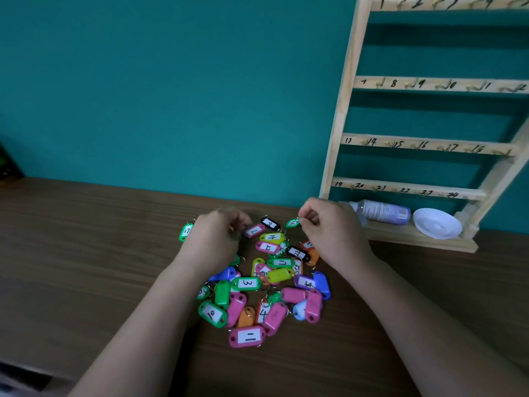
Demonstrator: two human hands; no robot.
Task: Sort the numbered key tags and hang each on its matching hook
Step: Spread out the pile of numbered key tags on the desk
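My right hand (335, 234) pinches a green key tag (292, 223), left hand (213, 239) unclear; I should check its number before hooking.

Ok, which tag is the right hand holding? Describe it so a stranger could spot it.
Find the wooden hook rack against the teal wall, then the pile of coloured key tags on the table before it. At the pile's far edge, the right hand pinches a small green tag, just right of a black tag.

bright numbered key tags (246, 283) lie heaped on the desk (86, 253); a green tag (292, 223) hangs pinched; numbered hook rack (429, 145) stands behind.
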